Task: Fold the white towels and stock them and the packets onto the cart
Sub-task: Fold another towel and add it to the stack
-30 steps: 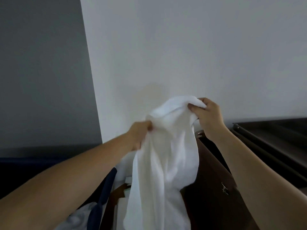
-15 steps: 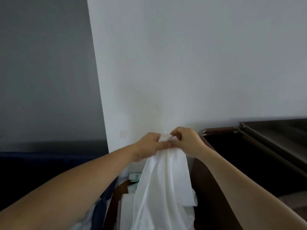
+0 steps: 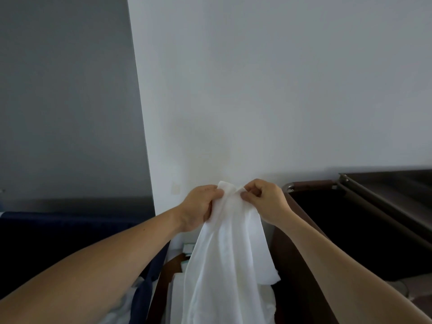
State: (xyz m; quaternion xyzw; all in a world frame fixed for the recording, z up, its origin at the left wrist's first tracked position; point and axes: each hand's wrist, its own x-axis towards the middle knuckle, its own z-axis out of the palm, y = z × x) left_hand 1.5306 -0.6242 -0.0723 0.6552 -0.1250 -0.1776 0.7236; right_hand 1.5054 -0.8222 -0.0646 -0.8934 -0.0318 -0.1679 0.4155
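Observation:
A white towel [image 3: 224, 260] hangs down in front of me, held up by its top edge. My left hand [image 3: 201, 204] pinches the top on the left and my right hand [image 3: 264, 199] pinches it on the right, the two hands almost touching. The dark brown cart [image 3: 311, 184] stands to the right, its rounded rail corner just beside my right hand. Below the towel, small pale packets [image 3: 188, 250] show partly behind the cloth. More white cloth [image 3: 266, 298] lies under the hanging towel.
A white wall [image 3: 257, 90] is straight ahead, with a grey wall [image 3: 65, 101] to the left. A dark blue fabric edge [image 3: 145, 286] runs below my left forearm. Dark trays or shelves [image 3: 385, 195] of the cart fill the right side.
My hands have come down and together from a spread, raised hold. The towel now hangs narrow from both pinches, and since half a second ago the hands have parted slightly.

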